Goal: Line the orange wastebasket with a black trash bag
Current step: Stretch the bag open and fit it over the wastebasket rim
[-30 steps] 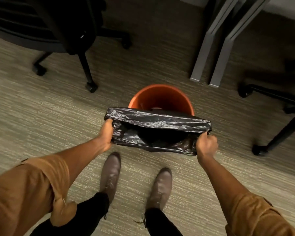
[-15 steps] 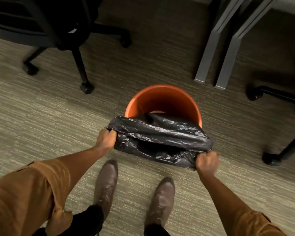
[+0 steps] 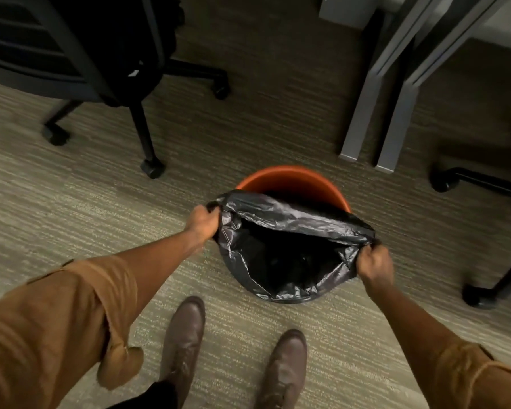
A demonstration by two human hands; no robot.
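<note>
The orange wastebasket (image 3: pixel 292 180) stands on the carpet in front of my feet; only its far rim and inner wall show. A black trash bag (image 3: pixel 281 219) hangs down inside it with its mouth wide. The bag's near edge is folded down over the basket's near rim. My left hand (image 3: pixel 202 221) grips the bag's left edge at the basket's left side. My right hand (image 3: pixel 373 261) grips the right edge at the right side. The far edge of the bag stretches between my hands, short of the far rim.
A black office chair (image 3: pixel 80 54) on castors stands at the back left. Two grey table legs (image 3: pixel 366 113) rise just behind the basket to the right. Another chair base (image 3: pixel 484 190) lies at the right. My brown shoes (image 3: pixel 183 343) stand on the carpet below the basket.
The bag has gone down into the basket and its mouth has opened. Its near edge now wraps over the near rim. My hands have spread apart to the basket's sides.
</note>
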